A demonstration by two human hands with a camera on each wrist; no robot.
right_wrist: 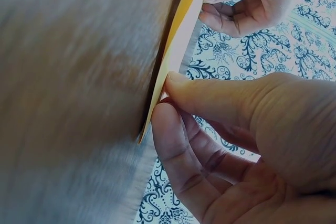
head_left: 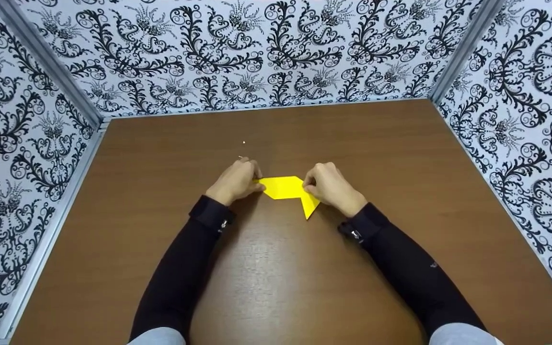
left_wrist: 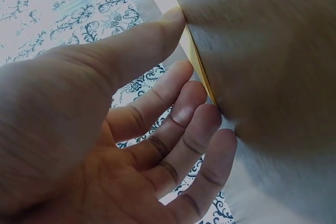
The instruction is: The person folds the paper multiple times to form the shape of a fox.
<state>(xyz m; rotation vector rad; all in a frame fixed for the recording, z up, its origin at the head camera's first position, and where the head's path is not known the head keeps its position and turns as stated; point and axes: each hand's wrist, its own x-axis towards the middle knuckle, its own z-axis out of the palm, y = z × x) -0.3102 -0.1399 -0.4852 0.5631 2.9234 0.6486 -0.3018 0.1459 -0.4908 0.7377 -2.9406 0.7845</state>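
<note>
A folded sheet of yellow paper (head_left: 281, 187) lies on the brown table, with a pointed flap angled toward the near side at its right end. My left hand (head_left: 239, 180) is at the paper's left end. In the left wrist view, its thumb (left_wrist: 170, 24) presses on the paper while the other fingertips rest, spread and slightly bent, along the edge and the table. My right hand (head_left: 332, 186) pinches the right part of the paper between thumb and forefinger. In the right wrist view, the pinched paper edge (right_wrist: 173, 40) stands close to the tabletop.
The wooden tabletop (head_left: 257, 278) stretches out around both hands. Tiny white specks (head_left: 244, 142) lie beyond the left hand. Walls with a black-and-white scroll pattern (head_left: 266, 48) close off the back and both sides, with grey metal posts (head_left: 467, 45) at the corners.
</note>
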